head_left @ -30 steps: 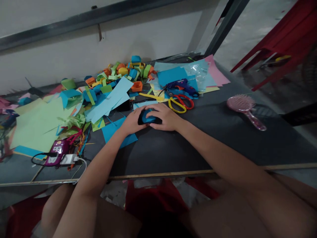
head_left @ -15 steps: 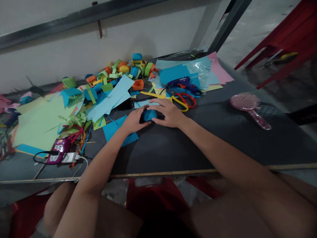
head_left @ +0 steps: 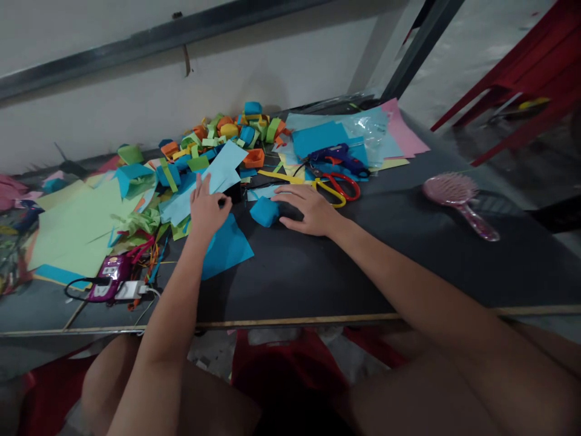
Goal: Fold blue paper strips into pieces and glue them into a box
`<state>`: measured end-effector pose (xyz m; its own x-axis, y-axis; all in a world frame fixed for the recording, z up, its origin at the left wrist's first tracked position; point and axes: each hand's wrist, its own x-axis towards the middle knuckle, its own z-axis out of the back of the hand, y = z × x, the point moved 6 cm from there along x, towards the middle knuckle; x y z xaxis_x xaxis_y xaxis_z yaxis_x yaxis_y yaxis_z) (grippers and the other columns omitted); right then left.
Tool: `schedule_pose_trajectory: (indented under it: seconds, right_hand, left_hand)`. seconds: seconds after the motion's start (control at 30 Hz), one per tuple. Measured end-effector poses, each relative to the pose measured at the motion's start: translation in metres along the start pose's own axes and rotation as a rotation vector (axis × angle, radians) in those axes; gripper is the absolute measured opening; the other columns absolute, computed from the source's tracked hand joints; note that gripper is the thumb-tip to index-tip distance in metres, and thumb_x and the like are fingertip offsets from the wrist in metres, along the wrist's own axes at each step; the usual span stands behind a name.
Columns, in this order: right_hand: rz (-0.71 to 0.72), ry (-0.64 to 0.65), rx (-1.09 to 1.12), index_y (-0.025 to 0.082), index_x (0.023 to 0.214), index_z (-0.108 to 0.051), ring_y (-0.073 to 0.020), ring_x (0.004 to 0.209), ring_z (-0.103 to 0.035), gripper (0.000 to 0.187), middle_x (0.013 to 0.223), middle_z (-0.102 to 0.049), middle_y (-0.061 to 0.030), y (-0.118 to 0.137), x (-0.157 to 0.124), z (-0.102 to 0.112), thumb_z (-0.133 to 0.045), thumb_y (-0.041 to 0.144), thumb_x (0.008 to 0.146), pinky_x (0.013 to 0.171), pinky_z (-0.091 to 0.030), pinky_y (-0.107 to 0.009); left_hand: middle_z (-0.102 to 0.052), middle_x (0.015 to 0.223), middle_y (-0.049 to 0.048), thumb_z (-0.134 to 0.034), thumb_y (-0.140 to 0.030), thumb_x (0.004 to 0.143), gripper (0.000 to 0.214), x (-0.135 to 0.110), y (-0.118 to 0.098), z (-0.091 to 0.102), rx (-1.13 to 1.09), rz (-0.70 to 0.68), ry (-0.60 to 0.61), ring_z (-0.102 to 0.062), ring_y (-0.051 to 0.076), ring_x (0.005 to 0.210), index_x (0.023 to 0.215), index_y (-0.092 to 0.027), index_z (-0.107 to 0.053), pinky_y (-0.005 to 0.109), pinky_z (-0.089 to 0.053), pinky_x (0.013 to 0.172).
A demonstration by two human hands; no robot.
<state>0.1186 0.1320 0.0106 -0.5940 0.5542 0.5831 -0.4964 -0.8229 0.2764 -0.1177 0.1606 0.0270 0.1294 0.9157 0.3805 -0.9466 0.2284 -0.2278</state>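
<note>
A small folded blue paper piece (head_left: 264,211) sits on the dark table (head_left: 363,266). My right hand (head_left: 305,209) lies flat beside it, fingers stretched, touching its right side. My left hand (head_left: 206,209) has its fingers spread over a blue paper sheet (head_left: 227,248) and the light-blue sheets (head_left: 206,178) at the table's middle. It grips nothing.
A heap of coloured paper boxes and strips (head_left: 218,136) lies at the back. Red and yellow scissors (head_left: 336,186) and a blue glue gun (head_left: 338,156) rest near my right hand. A pink hairbrush (head_left: 456,197) is at the right, green paper (head_left: 75,224) and a purple device (head_left: 106,283) at the left.
My left hand has let go of the folded blue piece and moved left onto the paper sheets. My right hand stays beside the piece.
</note>
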Motion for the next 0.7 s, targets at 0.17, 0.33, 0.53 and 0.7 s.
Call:
schedule_pose_trajectory:
  seconds: [0.17,0.33,0.53,0.7]
  right_hand:
    - [-0.056,0.042,0.052,0.024,0.135,-0.05,-0.0317,0.128,-0.051,0.051,0.136,-0.057,-0.0115,-0.001,0.0,-0.002,-0.056,0.041,0.088,0.106,-0.04,-0.051]
    - [-0.11,0.067,0.076,0.025,0.136,-0.048,-0.0326,0.129,-0.05,0.053,0.137,-0.056,-0.0114,-0.002,-0.001,-0.003,-0.056,0.044,0.088,0.107,-0.041,-0.054]
    - [-0.1,0.077,0.1,0.023,0.137,-0.048,-0.0314,0.129,-0.051,0.054,0.137,-0.056,-0.0125,-0.002,-0.001,-0.005,-0.057,0.043,0.088,0.107,-0.043,-0.052]
    - [-0.127,0.089,0.093,0.024,0.137,-0.048,-0.0321,0.129,-0.051,0.054,0.138,-0.055,-0.0123,-0.005,-0.002,-0.006,-0.056,0.043,0.088,0.106,-0.044,-0.054]
  left_hand:
    - [-0.031,0.159,0.0087,-0.055,-0.035,0.087,0.036,0.001,0.027,-0.004,0.141,0.122,0.144,-0.017,0.042,0.148,0.118,-0.021,-0.069,0.064,-0.029,0.113]
    - [-0.024,0.159,0.0194,-0.048,-0.042,0.09,0.069,0.002,0.033,-0.018,0.177,0.157,0.233,-0.026,0.038,0.146,0.149,-0.006,-0.035,0.052,-0.032,0.115]
    - [-0.034,0.153,0.0266,-0.062,-0.054,0.081,0.109,0.005,0.072,0.003,0.056,0.378,0.044,-0.043,0.041,0.135,0.154,0.002,-0.004,0.049,-0.044,0.106]
    - [-0.036,0.155,0.0185,-0.034,-0.029,0.095,0.066,-0.001,0.087,0.035,0.039,0.482,-0.249,-0.04,0.033,0.14,0.155,-0.007,-0.015,0.047,-0.039,0.111]
